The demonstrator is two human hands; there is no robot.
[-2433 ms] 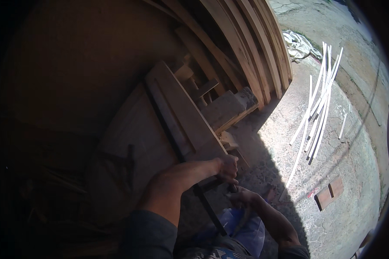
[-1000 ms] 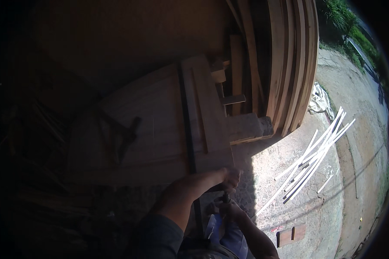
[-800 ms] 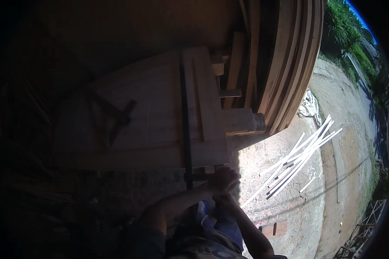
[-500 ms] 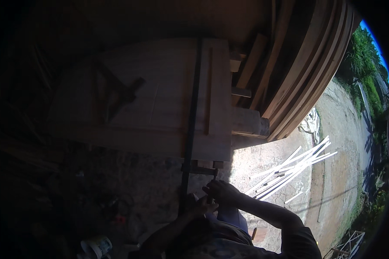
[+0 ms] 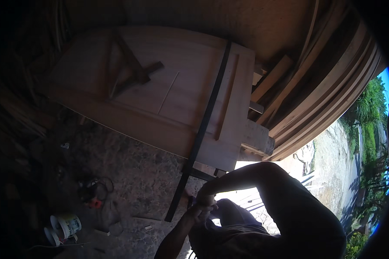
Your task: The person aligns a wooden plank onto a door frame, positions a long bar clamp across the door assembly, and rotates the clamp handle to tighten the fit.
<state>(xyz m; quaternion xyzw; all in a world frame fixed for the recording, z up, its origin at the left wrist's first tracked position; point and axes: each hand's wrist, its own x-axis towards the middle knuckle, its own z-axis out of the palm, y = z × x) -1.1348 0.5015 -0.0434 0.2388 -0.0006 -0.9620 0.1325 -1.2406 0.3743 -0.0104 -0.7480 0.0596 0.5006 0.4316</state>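
A large wooden panel [image 5: 190, 82] lies in front of me, crossed near its right end by a long dark bar clamp [image 5: 209, 108]. The clamp's bar sticks out past the near edge toward me. Just below the clamp's jaw [image 5: 201, 174], my right hand [image 5: 206, 196] is closed around the handle, its forearm bent high across the view. My left hand [image 5: 200, 211] is closed right below it, fingers wrapped at the same spot. The handle itself is mostly hidden by my hands. On the panel rest a triangular wooden frame [image 5: 132, 60] and a thin strip [image 5: 168, 93].
Long boards [image 5: 324, 99] are stacked to the right, beside a thick wooden block [image 5: 257, 136] at the panel's edge. A white bucket [image 5: 69, 225] and a dark tool with an orange-red part [image 5: 93, 196] are on the floor at left. White strips lie in sunlight at right.
My view has shifted, so the panel shows higher and tilted. The right elbow has risen and swung inward, and the hands have turned at the clamp handle, staying close together.
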